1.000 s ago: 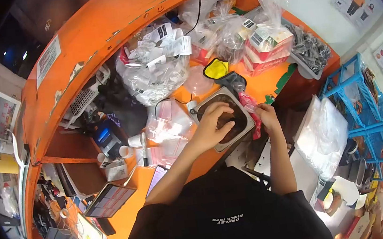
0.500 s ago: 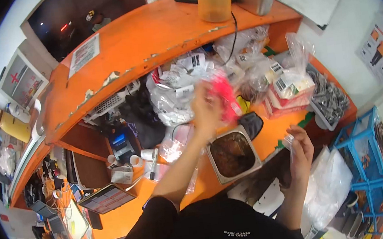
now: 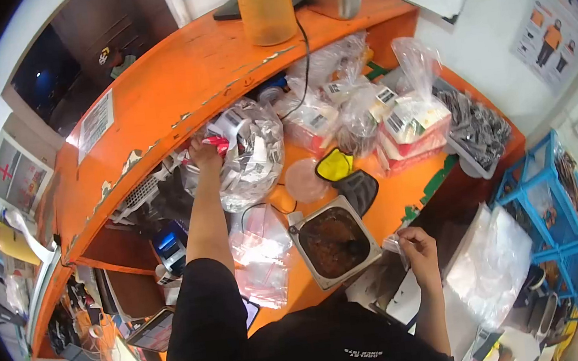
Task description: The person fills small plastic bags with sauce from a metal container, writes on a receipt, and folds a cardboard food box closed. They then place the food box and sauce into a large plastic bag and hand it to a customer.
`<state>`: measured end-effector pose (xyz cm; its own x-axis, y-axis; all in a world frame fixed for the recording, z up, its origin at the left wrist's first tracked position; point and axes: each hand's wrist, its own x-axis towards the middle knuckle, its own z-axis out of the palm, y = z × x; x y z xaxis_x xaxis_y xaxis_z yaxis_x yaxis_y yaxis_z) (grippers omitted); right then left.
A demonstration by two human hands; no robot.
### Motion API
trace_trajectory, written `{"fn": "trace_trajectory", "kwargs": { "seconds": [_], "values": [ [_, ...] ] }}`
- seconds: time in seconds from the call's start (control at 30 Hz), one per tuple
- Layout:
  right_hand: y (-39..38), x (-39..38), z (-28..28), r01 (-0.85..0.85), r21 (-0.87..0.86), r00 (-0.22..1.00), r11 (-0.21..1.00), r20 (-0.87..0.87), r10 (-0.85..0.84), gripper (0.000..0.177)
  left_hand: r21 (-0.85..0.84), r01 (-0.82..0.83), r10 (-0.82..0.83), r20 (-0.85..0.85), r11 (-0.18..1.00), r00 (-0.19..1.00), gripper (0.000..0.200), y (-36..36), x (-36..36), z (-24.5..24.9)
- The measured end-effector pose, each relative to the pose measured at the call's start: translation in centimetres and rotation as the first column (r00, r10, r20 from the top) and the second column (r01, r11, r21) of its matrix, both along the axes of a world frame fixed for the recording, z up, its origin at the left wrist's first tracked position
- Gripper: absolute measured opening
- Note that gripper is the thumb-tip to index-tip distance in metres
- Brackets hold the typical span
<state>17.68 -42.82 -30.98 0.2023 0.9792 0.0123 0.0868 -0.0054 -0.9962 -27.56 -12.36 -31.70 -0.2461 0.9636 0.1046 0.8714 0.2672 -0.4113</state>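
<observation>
My left hand (image 3: 205, 156) reaches to the back shelf opening, at the left edge of a large clear plastic bag (image 3: 254, 156) of papers. Its fingers are closed around part of a bright pink thing (image 3: 218, 144), mostly hidden there and possibly soft plastic. Low on the right, my right hand (image 3: 419, 250) pinches a small clear plastic bag (image 3: 396, 247) beside the metal pan. That square pan (image 3: 302, 248) holds a dark brown saucy food and stands at the counter's front edge.
Behind the pan lie a yellow and black pouch (image 3: 336, 166) and a round clear lid (image 3: 305, 181). Wrapped red-and-white packs (image 3: 415, 127) and a grey bin of cutlery packets (image 3: 476, 130) stand further right. Blue crates (image 3: 548, 201) rise at the right; flat plastic bags (image 3: 262, 255) lie left of the pan.
My left hand has swung left from over the counter to the shelf opening, taking the pink thing along. The pouch and lid now show fully. My right hand still holds the clear bag.
</observation>
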Motion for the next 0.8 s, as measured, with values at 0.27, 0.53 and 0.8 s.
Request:
{"fn": "trace_trajectory", "kwargs": {
  "seconds": [0.27, 0.53, 0.8],
  "values": [
    [-0.3, -3.0, 2.5, -0.032, 0.040, 0.981, 0.999, -0.188, 0.039, 0.008, 0.226, 0.125, -0.241, 0.615, 0.966, 0.751, 0.053, 0.3, -0.1, 4.3],
    [-0.6, -9.2, 3.9, -0.266, 0.055, 0.775, 0.962, -0.581, 0.247, 0.016, 0.633, 0.423, -0.712, 0.701, 0.648, 0.042, 0.046, -20.8, 10.9, 12.8],
    [-3.0, -12.4, 3.3, -0.381, 0.026, 0.826, 0.924, -0.439, 0.353, 0.022, 0.408, 0.181, -0.310, 0.860, 0.895, -0.405, 0.008, -31.8, 16.2, 3.7]
  ]
}}
